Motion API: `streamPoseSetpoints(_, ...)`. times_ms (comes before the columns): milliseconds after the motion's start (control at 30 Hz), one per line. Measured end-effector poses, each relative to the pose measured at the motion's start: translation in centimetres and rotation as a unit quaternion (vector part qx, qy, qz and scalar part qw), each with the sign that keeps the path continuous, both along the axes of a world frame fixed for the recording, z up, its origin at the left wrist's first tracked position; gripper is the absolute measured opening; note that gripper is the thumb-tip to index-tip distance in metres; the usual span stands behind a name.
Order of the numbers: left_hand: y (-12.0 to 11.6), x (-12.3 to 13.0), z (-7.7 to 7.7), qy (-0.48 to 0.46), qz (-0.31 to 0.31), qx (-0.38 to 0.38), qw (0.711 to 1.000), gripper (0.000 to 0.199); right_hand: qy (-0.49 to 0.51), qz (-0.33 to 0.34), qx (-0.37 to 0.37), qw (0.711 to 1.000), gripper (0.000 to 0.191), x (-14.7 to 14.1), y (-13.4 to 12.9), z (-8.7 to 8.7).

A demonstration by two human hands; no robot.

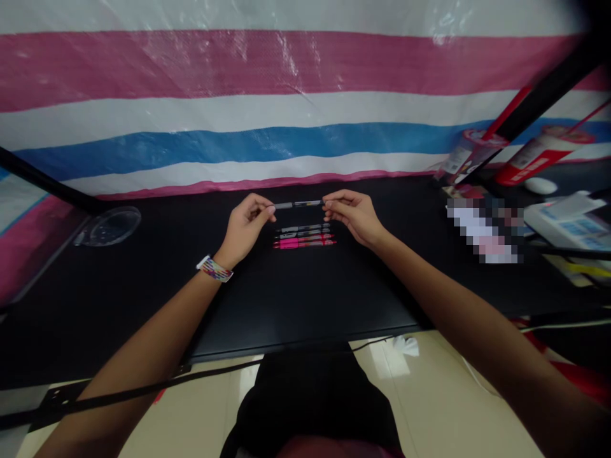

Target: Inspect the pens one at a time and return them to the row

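Note:
A dark pen with a clear section lies crosswise between my two hands. My left hand pinches its left end, and my right hand pinches its right end. Just below it, several pens lie side by side on the black table. The upper ones are black and grey; the lower ones are pink and red. A patterned band circles my left wrist.
At the left is a clear plastic lid. To the right stand two cups with red straws, a white mouse-like object and a pale boxy device. A striped sheet hangs behind the table.

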State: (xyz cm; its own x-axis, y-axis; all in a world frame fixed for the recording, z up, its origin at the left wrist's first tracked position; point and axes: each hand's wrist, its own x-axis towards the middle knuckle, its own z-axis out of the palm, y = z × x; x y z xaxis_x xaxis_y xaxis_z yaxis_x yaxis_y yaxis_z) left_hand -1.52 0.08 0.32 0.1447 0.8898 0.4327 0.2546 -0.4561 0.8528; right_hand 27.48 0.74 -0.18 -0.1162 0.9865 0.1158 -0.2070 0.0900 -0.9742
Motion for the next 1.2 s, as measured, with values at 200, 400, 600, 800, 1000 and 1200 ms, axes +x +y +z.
streamPoseSetpoints(200, 0.22, -0.47, 0.18, 0.046, 0.05, 0.02, 0.997, 0.047, -0.001, -0.018, 0.009, 1.0, 0.033, 0.25, 0.2, 0.04)
streamPoseSetpoints(400, 0.76, -0.75, -0.56, -0.035, 0.069, -0.002, 0.997, 0.013, 0.004, -0.062, 0.012, 0.998, 0.028, 0.65, 0.52, 0.04)
streamPoseSetpoints(600, 0.73, -1.02, -0.64, -0.036, 0.084, 0.01, 0.996, 0.015, -0.002, -0.094, 0.015, 0.995, 0.026, 0.77, 0.66, 0.07)
streamPoseSetpoints(800, 0.4, -0.71, -0.43, -0.039, 0.073, -0.006, 0.997, 0.021, 0.027, -0.083, 0.018, 0.996, 0.027, 0.67, 0.63, -0.09)
streamPoseSetpoints(1000, 0.06, -0.39, 0.08, 0.039, 0.044, -0.007, 0.998, 0.031, 0.001, 0.0, 0.021, 1.0, 0.033, 0.08, 0.2, -0.38)
streamPoseSetpoints(1200, 0.36, -0.37, -0.53, 0.028, 0.008, 0.032, 0.999, 0.014, 0.012, -0.005, 0.006, 1.0, 0.028, 0.04, 0.2, -0.37)
